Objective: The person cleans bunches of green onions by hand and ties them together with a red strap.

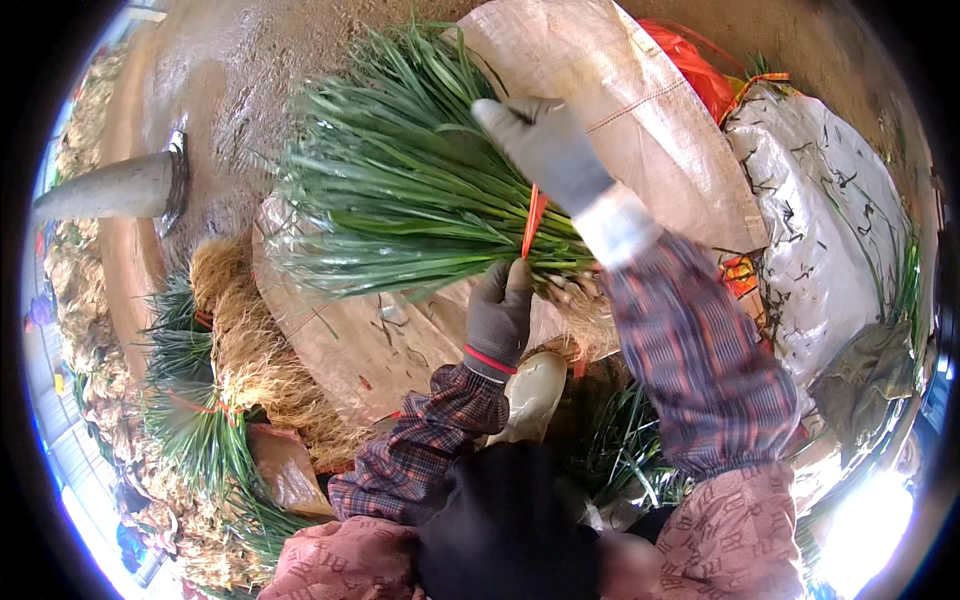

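Note:
A large bundle of long green leafy stalks [400,190] lies in front of me, leaves to the left and pale root ends to the right. An orange-red tie [535,220] crosses the stalks near the root end. At the bundle's near edge, my left hand [500,310], in a dark grey glove, pinches the tie's lower end between thumb and fingers. My right hand [550,145], in a lighter grey glove, is over the far side of the bundle with fingers stretched out. It appears to hold nothing; whether it touches the leaves I cannot tell.
Under the bundle lies a pale woven sheet [660,150]. Smaller tied green bundles with brown roots [285,370] lie at left. A white sack [800,200] and red plastic bag [690,70] lie at right. A grey, tapering object [110,187] stands at far left.

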`<state>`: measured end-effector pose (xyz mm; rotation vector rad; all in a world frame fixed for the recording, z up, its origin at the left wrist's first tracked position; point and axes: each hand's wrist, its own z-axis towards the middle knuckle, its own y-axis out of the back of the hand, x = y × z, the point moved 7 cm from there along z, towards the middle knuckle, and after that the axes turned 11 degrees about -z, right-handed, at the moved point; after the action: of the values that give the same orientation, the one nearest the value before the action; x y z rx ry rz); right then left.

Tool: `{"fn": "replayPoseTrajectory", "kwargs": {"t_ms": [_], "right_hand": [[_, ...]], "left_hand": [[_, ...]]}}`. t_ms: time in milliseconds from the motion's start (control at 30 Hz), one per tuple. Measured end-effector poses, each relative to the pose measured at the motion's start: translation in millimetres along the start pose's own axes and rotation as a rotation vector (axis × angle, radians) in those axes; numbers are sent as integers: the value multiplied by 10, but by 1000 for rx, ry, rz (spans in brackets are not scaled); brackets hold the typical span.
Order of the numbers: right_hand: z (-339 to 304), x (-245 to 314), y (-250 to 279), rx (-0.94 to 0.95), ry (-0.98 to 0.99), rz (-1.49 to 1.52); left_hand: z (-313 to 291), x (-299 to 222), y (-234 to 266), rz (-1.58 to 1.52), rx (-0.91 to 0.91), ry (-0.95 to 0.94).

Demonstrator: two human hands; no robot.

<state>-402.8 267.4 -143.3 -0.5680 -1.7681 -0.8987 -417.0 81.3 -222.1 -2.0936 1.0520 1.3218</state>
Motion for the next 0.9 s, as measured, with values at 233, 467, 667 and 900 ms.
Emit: {"fn": "replayPoseTrajectory", "kwargs": {"t_ms": [233, 467, 667, 900], "right_hand": [[453, -1070, -234, 253, -111, 388], [-214, -389, 1383, -188, 170, 102], [-1044, -1058, 720, -316, -53, -60], [-1571, -1966, 720, -466, -222, 370]], "left_hand": [[-84, -538, 12, 1294, 170, -721], [828, -370, -460, 1715, 677, -824], [927, -519, -497, 1816, 782, -841], [938, -767, -646, 1883, 862, -713]]}}
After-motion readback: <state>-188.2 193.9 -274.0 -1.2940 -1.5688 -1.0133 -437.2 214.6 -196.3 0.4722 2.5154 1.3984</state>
